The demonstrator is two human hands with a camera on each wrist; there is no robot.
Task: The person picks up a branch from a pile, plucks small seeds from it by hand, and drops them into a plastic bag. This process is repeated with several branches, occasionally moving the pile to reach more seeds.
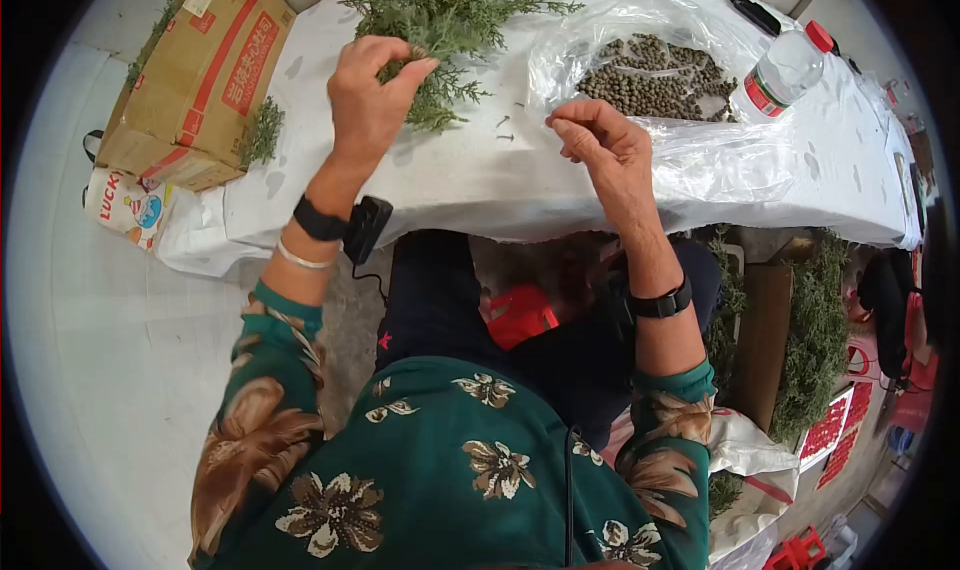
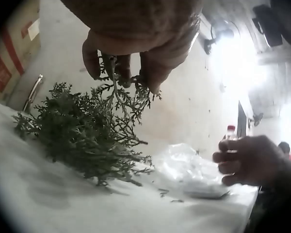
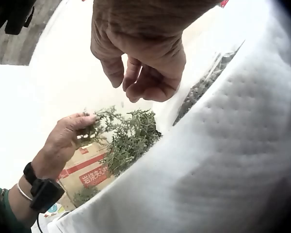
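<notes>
The left hand (image 1: 368, 95) pinched a sprig (image 2: 118, 97) at the pile's (image 1: 450, 10) seven o'clock edge, stem hanging down. The right hand (image 1: 600, 145), fingers curled round nothing visible, hovered at the left's three o'clock.

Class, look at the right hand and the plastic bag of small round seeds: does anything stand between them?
Nothing visible does. The right hand hovers with curled fingers at the near edge of the plastic bag; only white cloth lies beside it. The left hand grips a sprig off to the side.
</notes>
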